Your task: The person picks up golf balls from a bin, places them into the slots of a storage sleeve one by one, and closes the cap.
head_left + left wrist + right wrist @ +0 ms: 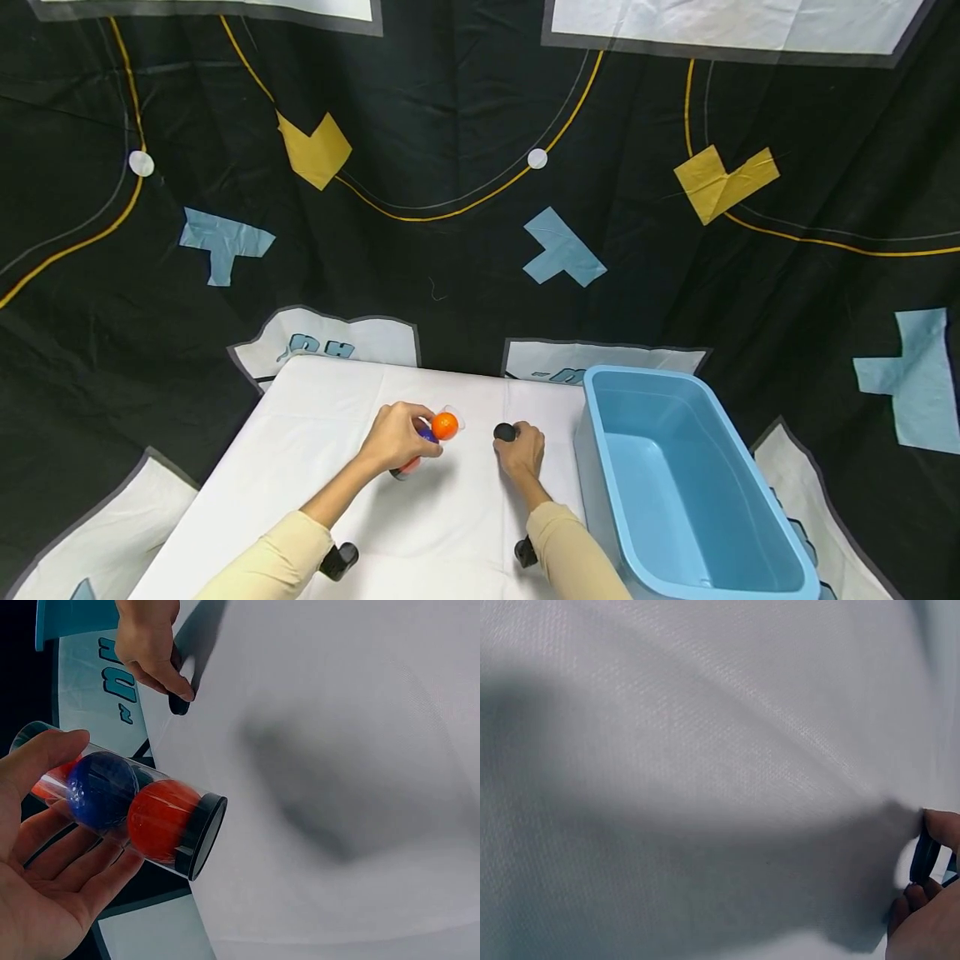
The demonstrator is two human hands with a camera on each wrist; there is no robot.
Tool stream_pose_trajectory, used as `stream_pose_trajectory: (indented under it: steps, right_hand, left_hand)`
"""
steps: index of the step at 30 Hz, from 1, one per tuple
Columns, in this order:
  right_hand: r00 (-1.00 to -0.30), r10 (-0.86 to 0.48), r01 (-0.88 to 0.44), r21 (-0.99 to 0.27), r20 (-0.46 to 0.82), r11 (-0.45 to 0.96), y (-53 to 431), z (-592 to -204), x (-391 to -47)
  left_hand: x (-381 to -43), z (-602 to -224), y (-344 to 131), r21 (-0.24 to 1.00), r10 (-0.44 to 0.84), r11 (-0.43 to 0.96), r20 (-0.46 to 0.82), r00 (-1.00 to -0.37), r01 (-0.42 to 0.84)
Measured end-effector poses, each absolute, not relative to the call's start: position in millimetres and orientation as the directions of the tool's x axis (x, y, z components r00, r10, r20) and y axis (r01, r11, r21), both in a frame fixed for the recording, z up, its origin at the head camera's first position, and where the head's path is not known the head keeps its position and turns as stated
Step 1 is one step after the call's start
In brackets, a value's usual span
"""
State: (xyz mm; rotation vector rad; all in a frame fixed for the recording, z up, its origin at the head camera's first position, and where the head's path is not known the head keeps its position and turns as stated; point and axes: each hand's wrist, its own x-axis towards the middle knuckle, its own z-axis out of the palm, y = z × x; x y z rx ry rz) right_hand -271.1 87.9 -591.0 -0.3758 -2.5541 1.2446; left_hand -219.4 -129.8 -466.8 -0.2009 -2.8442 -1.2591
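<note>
My left hand [397, 439] grips a clear plastic tube [154, 776] from the side, thumb across one face and fingers behind it. Inside the tube are an orange ball [445, 426], a blue ball [103, 790] and a red ball [161, 817]. A black cap [202, 838] closes the end near the red ball. The tube is tilted above the table, casting a shadow. Over to the right, my right hand [522, 452] pinches a round black lid [505, 432] between thumb and fingers, low over the white cloth.
A deep light-blue bin [693, 500] stands at the right of the white-covered table [450, 533]. Behind the table hangs a dark curtain [450, 275] with coloured patches. Black wrist mounts [339, 561] show by both sleeves.
</note>
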Motion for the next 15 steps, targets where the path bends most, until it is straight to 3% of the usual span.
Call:
stream_pose_trajectory:
  steps: [9,15]
  right_hand:
    - [-0.944,0.328,0.184,-0.774,0.033,0.606,81.3,-565.3,-275.7]
    - [-0.976,0.211,0.105,-0.721,0.059,0.684,81.6,-519.9,-285.3]
  left_hand:
    - [-222.6,-465.2,-127.5,0.737,0.103,0.660,0.104,-0.989,0.146]
    - [-224.1,-464.9,-122.0,0.747,0.117,0.648,0.092,-0.989,0.146]
